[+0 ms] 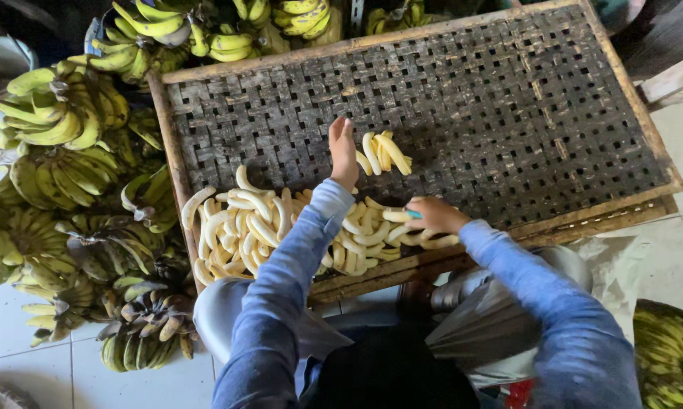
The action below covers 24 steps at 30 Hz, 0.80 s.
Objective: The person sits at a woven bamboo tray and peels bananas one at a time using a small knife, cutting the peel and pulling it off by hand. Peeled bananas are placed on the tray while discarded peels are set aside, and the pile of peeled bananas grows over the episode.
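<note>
Our left hand (343,151) lies flat and open on the woven tray (508,98), beside a few peeled bananas (384,153); our right hand (434,216) grips one at the near edge (pile alongside). We should lay them singly.

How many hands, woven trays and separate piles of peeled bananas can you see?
Hands: 2, the left hand and the right hand
Woven trays: 1, the woven tray
Piles of peeled bananas: 2, the small pile and the big pile
Total: 5
</note>
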Available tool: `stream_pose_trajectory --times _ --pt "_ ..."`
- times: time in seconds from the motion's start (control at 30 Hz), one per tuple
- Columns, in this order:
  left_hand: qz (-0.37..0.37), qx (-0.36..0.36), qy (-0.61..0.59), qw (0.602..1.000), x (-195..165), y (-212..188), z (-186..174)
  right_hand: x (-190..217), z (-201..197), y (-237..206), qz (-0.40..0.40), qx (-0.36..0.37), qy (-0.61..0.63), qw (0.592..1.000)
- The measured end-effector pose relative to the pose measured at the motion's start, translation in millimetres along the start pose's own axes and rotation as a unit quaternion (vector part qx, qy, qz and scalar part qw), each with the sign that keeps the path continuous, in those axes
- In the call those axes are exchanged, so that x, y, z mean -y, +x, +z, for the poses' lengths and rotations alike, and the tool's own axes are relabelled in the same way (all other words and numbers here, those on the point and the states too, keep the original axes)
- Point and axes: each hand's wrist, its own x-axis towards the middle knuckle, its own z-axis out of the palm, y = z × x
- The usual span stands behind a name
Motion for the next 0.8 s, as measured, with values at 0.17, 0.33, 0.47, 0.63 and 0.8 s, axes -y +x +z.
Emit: stream_pose_trajectory --times 0.17,0.33,0.47,0.63,0.8 --pt "0.059 0.072 -0.043 0.995 -10.3 -16.1 -9.4 25.8 -49.5 7.1 0.08 -0.164 0.181 0.966" --pt "-0.03 0.203 -0.124 0.971 -31.6 -71.7 22.5 96.1 -85.8 12.9 0.077 -0.227 0.602 0.761" --pt "0.018 0.189 -0.181 0.965 -49.1 -99.8 44.4 136.4 -86.2 10.3 0.053 -0.226 0.656 0.718" --pt "0.072 0.123 -0.256 0.956 -81.7 -106.4 49.5 172.1 -78.7 -19.2 0.054 -0.305 0.392 0.866" --pt "0.167 0.139 -0.294 0.931 -118.0 -120.6 46.9 210.8 -72.9 -55.8 0.002 -0.368 0.181 0.912"
